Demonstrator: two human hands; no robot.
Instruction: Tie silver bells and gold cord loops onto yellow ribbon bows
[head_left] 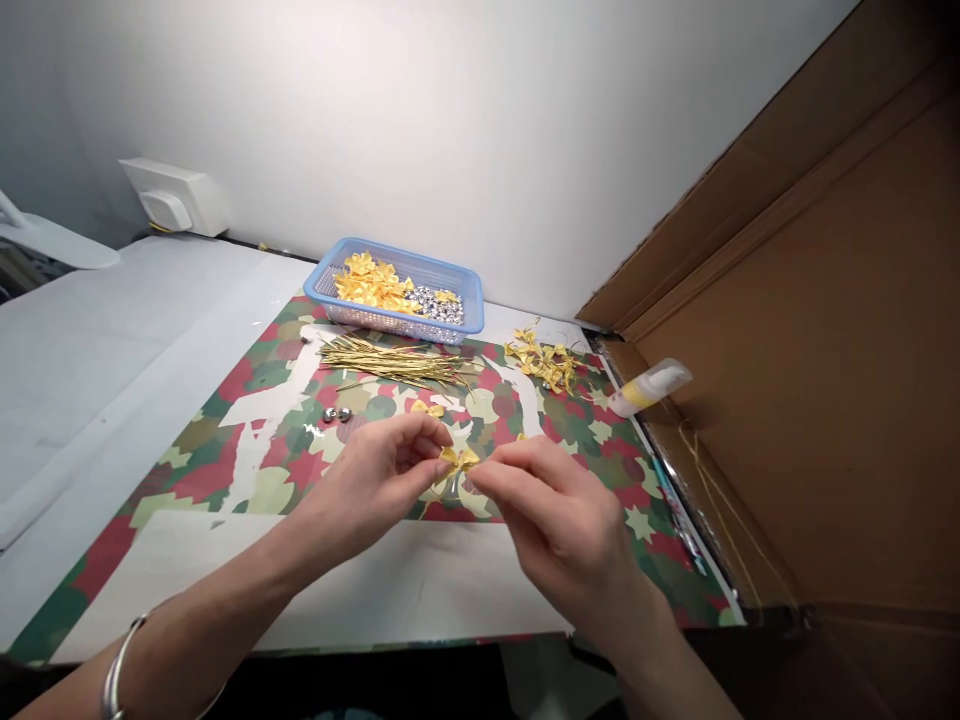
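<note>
Yellow bow (463,459) between fingertips (435,470) of both hands (375,478) (561,510)

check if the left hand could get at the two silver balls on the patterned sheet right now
Probably yes: the silver balls lie just beyond the left hand, with nothing visible in the way. The likely snag is the yellow bow it holds, which it may need to leave to the right hand.
</note>
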